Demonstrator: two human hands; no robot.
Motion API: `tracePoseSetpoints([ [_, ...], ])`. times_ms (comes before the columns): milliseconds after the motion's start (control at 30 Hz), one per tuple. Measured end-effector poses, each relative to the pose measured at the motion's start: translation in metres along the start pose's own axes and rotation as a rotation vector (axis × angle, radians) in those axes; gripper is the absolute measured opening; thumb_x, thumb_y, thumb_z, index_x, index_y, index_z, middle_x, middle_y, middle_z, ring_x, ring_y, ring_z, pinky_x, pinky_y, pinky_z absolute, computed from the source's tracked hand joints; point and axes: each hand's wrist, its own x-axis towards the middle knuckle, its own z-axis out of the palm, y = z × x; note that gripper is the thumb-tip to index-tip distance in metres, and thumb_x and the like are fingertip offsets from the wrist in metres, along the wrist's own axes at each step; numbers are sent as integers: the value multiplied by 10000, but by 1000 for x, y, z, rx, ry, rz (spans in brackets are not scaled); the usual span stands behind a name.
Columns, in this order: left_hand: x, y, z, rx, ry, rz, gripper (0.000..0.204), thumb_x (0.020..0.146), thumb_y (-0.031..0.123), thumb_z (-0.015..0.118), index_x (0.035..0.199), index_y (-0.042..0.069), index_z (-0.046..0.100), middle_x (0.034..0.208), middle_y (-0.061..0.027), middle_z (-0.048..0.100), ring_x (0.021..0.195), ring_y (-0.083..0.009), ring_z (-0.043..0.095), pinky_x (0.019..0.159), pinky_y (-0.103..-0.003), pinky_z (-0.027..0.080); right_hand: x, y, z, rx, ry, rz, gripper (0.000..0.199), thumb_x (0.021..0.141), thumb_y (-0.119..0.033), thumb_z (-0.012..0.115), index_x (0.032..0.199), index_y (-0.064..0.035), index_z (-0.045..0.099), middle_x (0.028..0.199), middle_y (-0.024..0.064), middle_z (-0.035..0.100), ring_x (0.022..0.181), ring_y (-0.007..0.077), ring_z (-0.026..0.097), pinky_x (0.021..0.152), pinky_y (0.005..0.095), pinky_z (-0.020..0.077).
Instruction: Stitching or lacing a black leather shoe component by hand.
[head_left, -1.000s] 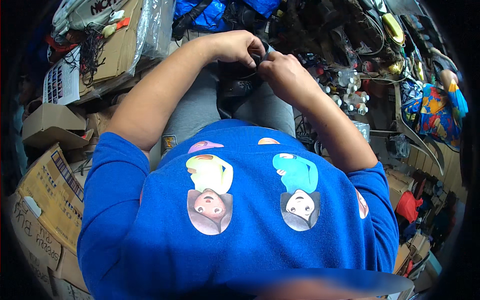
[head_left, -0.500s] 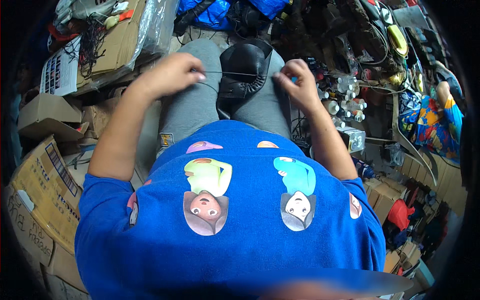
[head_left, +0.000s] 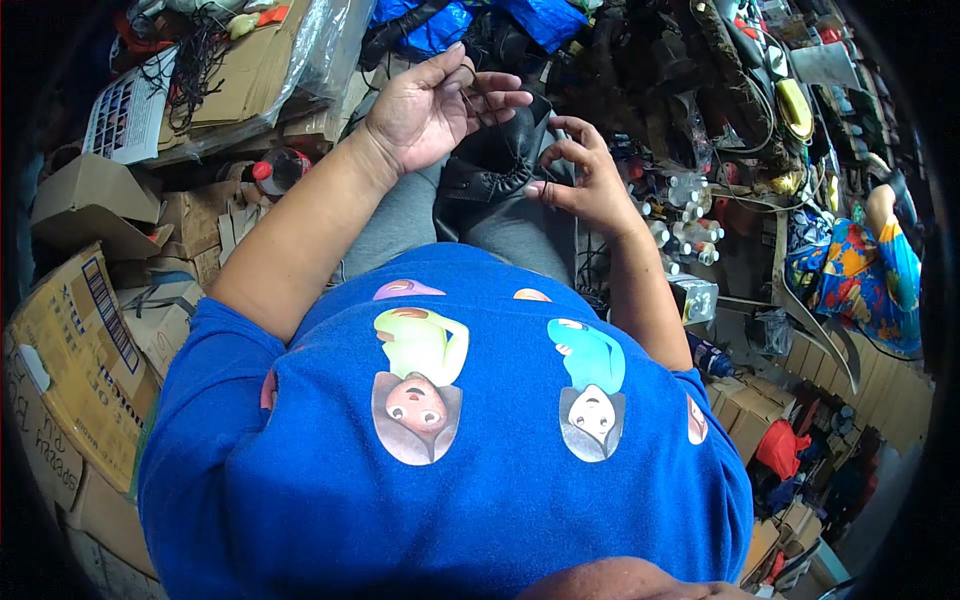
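Between my thighs lies a black leather shoe upper (head_left: pixel 487 187), its curved edge gathered by stitches. A dark thread (head_left: pixel 478 98) runs over the fingers of my left hand (head_left: pixel 435 108), which is raised palm up beyond the upper's left side. My left thumb and forefinger are bent together on this thread, while the other fingers stretch to the right. At the gathered edge on the right is my right hand (head_left: pixel 583 178), its fingers curled and its thumb near the leather. Something thin and dark shows at that thumb, too small to name.
Left of me are cardboard boxes (head_left: pixel 95 215), a bottle with a red cap (head_left: pixel 282 170) and flattened cardboard under clear plastic. Several small bottles (head_left: pixel 692 235) stand to my right. A person in a bright floral garment (head_left: pixel 868 270) is at the far right.
My left hand has risen away from my thigh and turned palm up with the thread. My right hand has come in to the upper's edge. The thread stretched across the upper has slackened.
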Motion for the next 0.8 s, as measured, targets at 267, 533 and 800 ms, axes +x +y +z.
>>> tracePoseSetpoints([
  [267, 3, 0, -9, -88, -17, -4, 417, 971, 338, 419, 616, 120, 425, 859, -115, 633, 1057, -317, 572, 967, -439, 407, 13, 30, 15, 568, 706, 242, 162, 865, -175, 597, 784, -34, 587, 1011, 121, 622, 939, 266, 597, 833, 377, 456],
  [533, -3, 13, -32, 65, 416, -68, 420, 916, 340, 536, 580, 166, 354, 517, 33, 288, 435, -112, 291, 551, -289, 333, -26, 28, 9, 1780, 209, 363, 469, 954, -413, 429, 585, -129, 370, 487, -12, 269, 461, 137, 285, 654, 311, 354],
  [800, -10, 79, -59, 1166, 498, -14, 373, 962, 322, 467, 837, 10, 627, 911, -113, 666, 814, -184, 637, 829, -322, 484, -74, 78, -21, 777, 66, 628, 293, 881, -235, 609, 1082, -25, 580, 962, 100, 625, 951, 195, 584, 839, 341, 472],
])
